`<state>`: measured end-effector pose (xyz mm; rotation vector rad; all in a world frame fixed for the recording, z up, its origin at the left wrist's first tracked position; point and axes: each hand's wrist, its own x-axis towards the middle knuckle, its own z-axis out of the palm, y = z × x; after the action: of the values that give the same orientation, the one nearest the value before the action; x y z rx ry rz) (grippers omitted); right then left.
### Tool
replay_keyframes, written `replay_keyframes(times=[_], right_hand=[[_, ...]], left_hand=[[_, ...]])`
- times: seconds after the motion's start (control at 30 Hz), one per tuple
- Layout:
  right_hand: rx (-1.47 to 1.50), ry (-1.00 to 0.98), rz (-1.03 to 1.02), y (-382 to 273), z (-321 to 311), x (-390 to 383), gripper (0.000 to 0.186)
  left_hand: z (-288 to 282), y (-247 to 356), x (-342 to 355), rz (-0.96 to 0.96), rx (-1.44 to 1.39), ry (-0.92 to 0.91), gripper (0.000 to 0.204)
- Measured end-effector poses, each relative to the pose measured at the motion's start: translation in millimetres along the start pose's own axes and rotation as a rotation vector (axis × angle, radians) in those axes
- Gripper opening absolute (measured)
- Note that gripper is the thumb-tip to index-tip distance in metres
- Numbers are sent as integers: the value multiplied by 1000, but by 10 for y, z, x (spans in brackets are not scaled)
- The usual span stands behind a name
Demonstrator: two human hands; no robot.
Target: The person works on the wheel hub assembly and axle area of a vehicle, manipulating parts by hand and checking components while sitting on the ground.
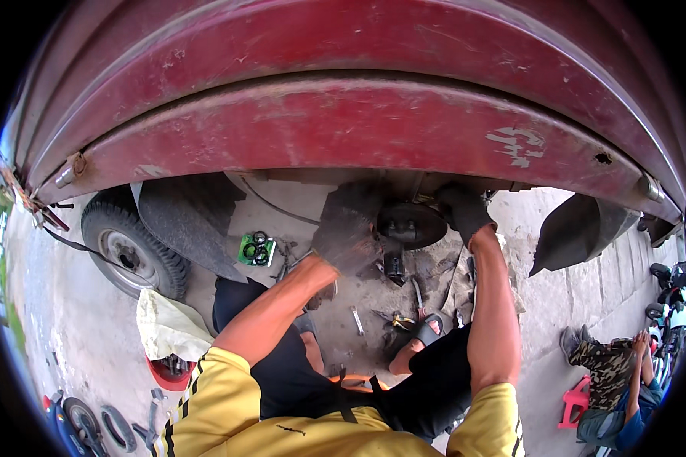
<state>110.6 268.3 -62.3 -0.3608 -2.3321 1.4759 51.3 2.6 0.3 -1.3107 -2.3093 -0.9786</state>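
Observation:
Under a red vehicle body, a round black part (411, 226) hangs with bolts on its face, and a black cylinder (393, 269) sits just below it. Left of the part is my left hand (347, 228), in a dark glove and smeared by motion, so its fingers cannot be made out. On the other side, my right hand (463, 208), also in a dark glove, is raised at the part's right edge. Its fingers look curled, and what they hold is hidden in the shadow beneath the body.
The red panel (343, 126) spans overhead. A wheel (133, 244) and black mud flap (187, 217) stand left, another flap (583, 232) right. Pliers (395, 318) and a wrench (357, 320) lie by my feet. A red bucket (171, 373) stands left; a person (613, 381) sits right.

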Motion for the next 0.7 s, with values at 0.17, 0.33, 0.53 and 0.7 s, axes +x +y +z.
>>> replay_keyframes(times=[0.17, 0.33, 0.53, 0.7], right_hand=[[124, 6, 207, -467, 104, -30, 19], [201, -17, 325, -441, -38, -29, 13], [75, 30, 111, -128, -93, -5, 16], [215, 54, 363, -308, -77, -54, 18]], left_hand=[[130, -292, 87, -123, -254, -388, 71], [281, -409, 110, -157, -377, -506, 81], [304, -392, 188, -196, -589, -597, 67], [314, -450, 189, -139, -604, -543, 68]])
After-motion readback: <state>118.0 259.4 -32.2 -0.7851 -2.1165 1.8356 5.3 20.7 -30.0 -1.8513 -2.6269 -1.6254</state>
